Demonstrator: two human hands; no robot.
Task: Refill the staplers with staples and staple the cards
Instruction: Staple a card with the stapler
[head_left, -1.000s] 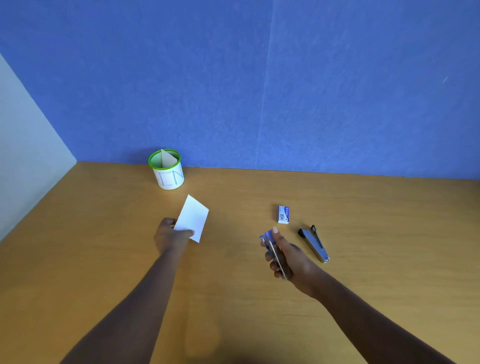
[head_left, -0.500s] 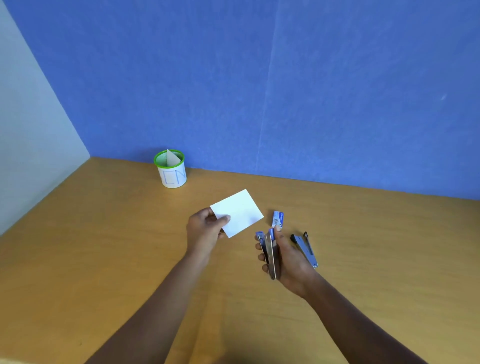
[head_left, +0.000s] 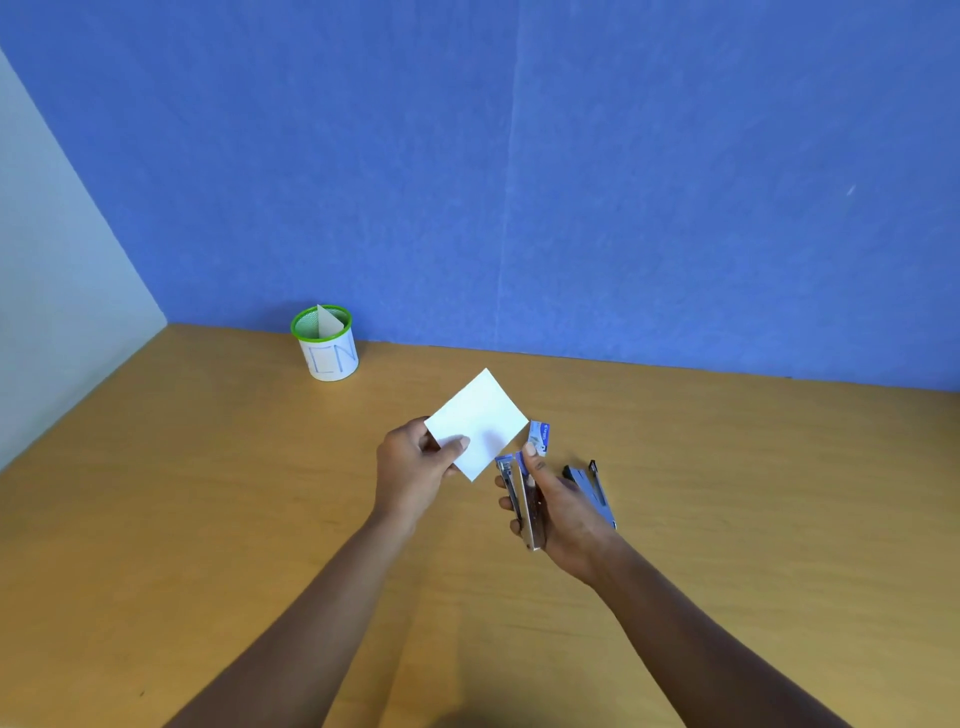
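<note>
My left hand (head_left: 410, 470) pinches a white card (head_left: 480, 421) by its lower left corner, holding it above the table. My right hand (head_left: 558, 506) grips a silver and blue stapler (head_left: 522, 499), its nose pointing away from me, just right of the card's lower corner. A second stapler (head_left: 592, 488), dark and silver, lies on the table right of my right hand. A small blue staple box (head_left: 539, 437) lies beyond my right thumb.
A white cup with a green rim (head_left: 328, 345) stands at the back left near the blue wall, with a card sticking out of it. The wooden table (head_left: 208, 519) meets a pale wall on the left.
My left hand has carried the card from the left toward the stapler and turned it. My right hand with the stapler has stayed close to the same spot.
</note>
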